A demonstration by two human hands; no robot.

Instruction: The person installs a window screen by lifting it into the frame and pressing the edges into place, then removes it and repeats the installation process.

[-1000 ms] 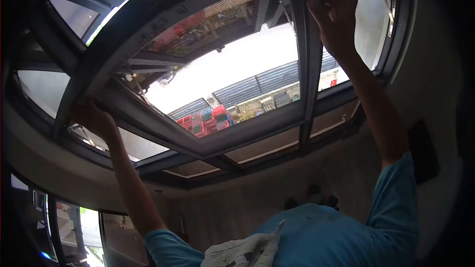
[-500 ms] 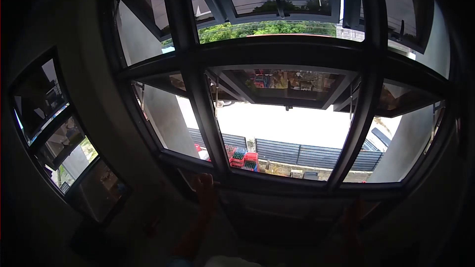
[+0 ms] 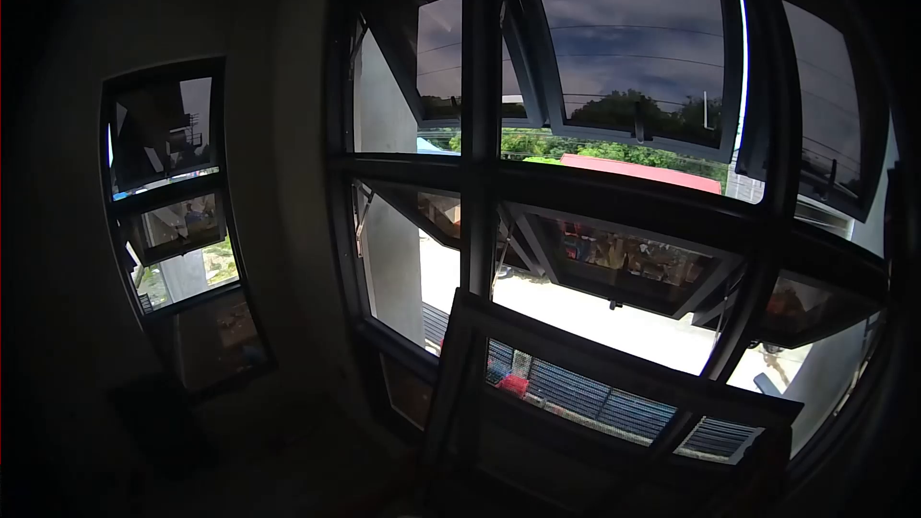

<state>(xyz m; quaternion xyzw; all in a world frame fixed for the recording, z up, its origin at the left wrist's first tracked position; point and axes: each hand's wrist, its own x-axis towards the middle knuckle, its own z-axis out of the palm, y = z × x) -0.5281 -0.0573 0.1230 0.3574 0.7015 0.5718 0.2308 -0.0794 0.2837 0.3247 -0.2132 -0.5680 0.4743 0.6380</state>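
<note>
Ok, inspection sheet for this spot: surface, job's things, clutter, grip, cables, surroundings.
Surface: nothing seen; bottom of view very dark.
Job's things: dark frame, tilted, in front of the big window; contact unclear.
Clutter: red item outside; room too dark to tell.
Grip: left hand and right hand not seen.
Cables: thin lines across the upper middle pane, outside or reflected, can't tell.
Surroundings: narrow window at picture left; slatted fence, greenery outside.
</note>
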